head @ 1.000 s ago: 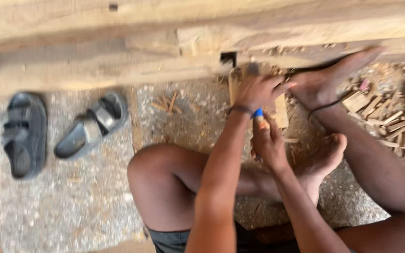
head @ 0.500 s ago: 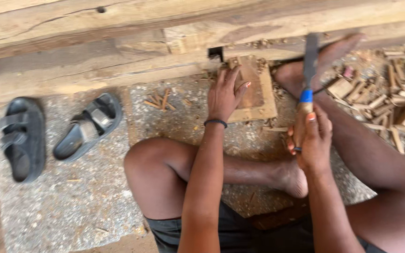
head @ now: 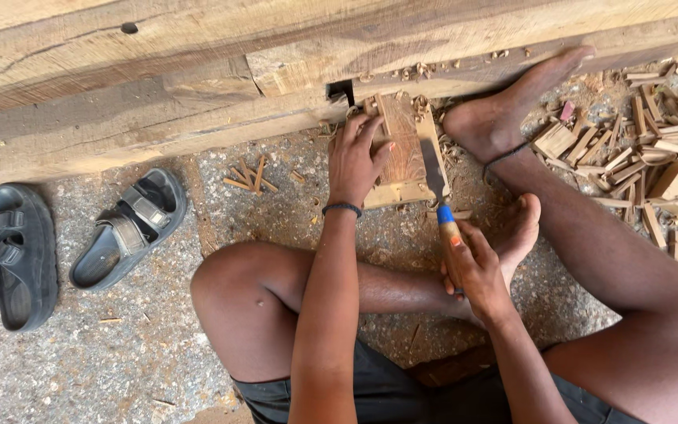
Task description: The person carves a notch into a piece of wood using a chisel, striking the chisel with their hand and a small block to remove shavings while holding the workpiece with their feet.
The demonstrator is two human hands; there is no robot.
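We saw a small wooden block (head: 403, 149) lying flat on the gritty floor (head: 119, 369), its far end butted against the long timber beam (head: 158, 94) that ran across the top of the view, just beside a dark notch in that beam. The left hand (head: 356, 157) lay on the block's left side, fingers spread over its face and edge, pressing it down; a dark band circled that wrist. The right hand (head: 476, 267) was wrapped shut around the handle of a chisel (head: 438, 192), a tool with a blue collar, whose flat blade rested on the block's right edge. One bare foot (head: 515, 98) reached to the beam just right of the block, and the other foot (head: 521, 228) sat close beside the right hand. Wood offcuts (head: 645, 133) were heaped toward the floor's right side, a few splinters (head: 251, 179) lay left of the block, and a pair of dark sandals (head: 64, 243) stood well apart at the left
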